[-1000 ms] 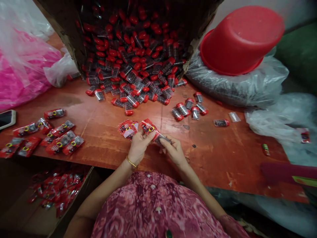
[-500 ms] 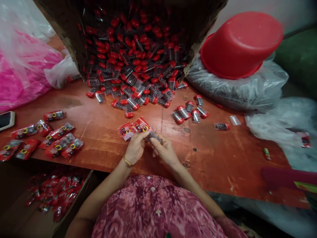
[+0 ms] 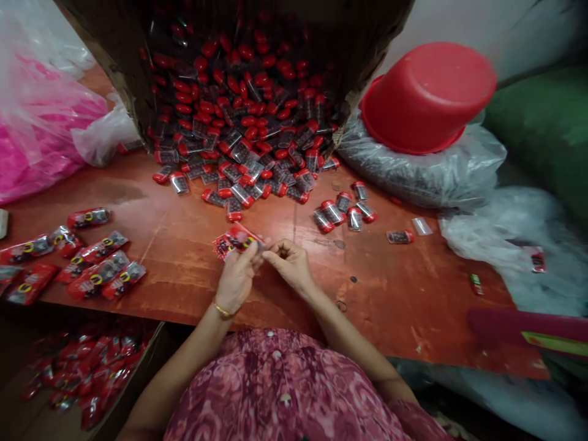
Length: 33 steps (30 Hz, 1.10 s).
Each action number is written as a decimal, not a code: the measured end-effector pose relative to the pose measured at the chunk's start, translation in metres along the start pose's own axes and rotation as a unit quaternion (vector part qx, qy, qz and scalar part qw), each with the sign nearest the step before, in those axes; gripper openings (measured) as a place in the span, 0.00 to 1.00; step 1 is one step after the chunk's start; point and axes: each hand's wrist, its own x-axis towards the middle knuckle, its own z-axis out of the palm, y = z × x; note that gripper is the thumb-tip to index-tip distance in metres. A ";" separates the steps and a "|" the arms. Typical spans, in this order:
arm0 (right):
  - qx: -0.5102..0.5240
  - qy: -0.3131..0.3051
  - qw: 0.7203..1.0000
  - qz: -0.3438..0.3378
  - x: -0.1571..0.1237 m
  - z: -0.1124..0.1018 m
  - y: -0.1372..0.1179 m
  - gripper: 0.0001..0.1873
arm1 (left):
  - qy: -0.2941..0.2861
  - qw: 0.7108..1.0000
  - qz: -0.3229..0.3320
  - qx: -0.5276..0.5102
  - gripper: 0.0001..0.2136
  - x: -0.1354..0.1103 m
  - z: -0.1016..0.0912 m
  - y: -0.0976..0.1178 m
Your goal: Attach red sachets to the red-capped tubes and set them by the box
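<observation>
My left hand (image 3: 236, 277) is closed on a small bunch of red printed packets (image 3: 234, 240), held just above the red-brown table (image 3: 404, 294). My right hand (image 3: 289, 264) is closed in a pinch right beside them, at the packets' right end; what its fingers hold is hidden. Beyond my hands a heap of small clear vials with red caps (image 3: 239, 165) spills out of a tipped cardboard box (image 3: 119, 73). A few loose vials (image 3: 342, 208) lie to the right of the heap.
Filled red packets (image 3: 87, 269) lie at the table's left edge, more in a box (image 3: 78, 373) below it. An upturned red basin (image 3: 425, 98) rests on a clear bag of dark contents (image 3: 413, 171). Pink-filled plastic bag (image 3: 41, 135) at left, clear bags (image 3: 514, 239) at right.
The vial that my right hand held beside the packet is no longer visible. Both hands have come closer together and shifted slightly left. The view has turned a little to the right.
</observation>
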 end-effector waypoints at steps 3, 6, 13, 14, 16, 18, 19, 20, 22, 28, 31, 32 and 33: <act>-0.272 0.099 0.950 -0.112 0.026 -0.029 0.009 0.17 | 0.098 0.991 0.088 -0.034 0.12 0.009 -0.032 0.034; -0.442 0.169 0.876 -0.093 0.043 -0.060 0.029 0.16 | 0.250 0.929 0.255 -0.096 0.17 0.016 -0.065 0.065; -0.433 0.033 0.870 -0.232 0.018 -0.081 0.068 0.20 | 0.218 0.904 0.258 0.261 0.16 0.021 -0.071 0.046; -0.413 0.028 0.875 -0.251 0.013 -0.083 0.069 0.20 | 0.189 0.869 0.268 0.371 0.15 0.023 -0.069 0.040; -0.380 0.044 0.882 -0.275 0.006 -0.088 0.069 0.19 | 0.139 0.776 0.278 0.549 0.13 0.025 -0.068 0.029; -0.352 0.078 0.888 -0.287 0.001 -0.091 0.066 0.16 | 0.121 0.705 0.269 0.645 0.11 0.028 -0.070 0.022; -0.339 0.100 0.891 -0.286 -0.001 -0.090 0.063 0.14 | 0.119 0.687 0.260 0.668 0.10 0.030 -0.072 0.020; -0.324 0.122 0.895 -0.282 -0.002 -0.088 0.060 0.12 | 0.121 0.677 0.254 0.680 0.09 0.031 -0.073 0.018; -0.296 0.157 0.904 -0.266 -0.005 -0.079 0.051 0.10 | 0.133 0.670 0.254 0.685 0.08 0.034 -0.074 0.015; -0.233 0.117 0.925 -0.276 -0.007 -0.040 0.024 0.08 | 0.134 0.675 0.268 0.674 0.11 0.038 -0.072 0.013; -0.227 0.081 0.927 -0.287 -0.008 -0.025 0.016 0.09 | 0.127 0.674 0.266 0.678 0.12 0.037 -0.069 0.013; -0.222 0.072 0.928 -0.289 -0.009 -0.022 0.015 0.09 | 0.130 0.672 0.264 0.680 0.11 0.038 -0.067 0.013; -0.216 0.063 0.930 -0.290 -0.010 -0.019 0.014 0.09 | 0.134 0.670 0.261 0.681 0.10 0.039 -0.066 0.013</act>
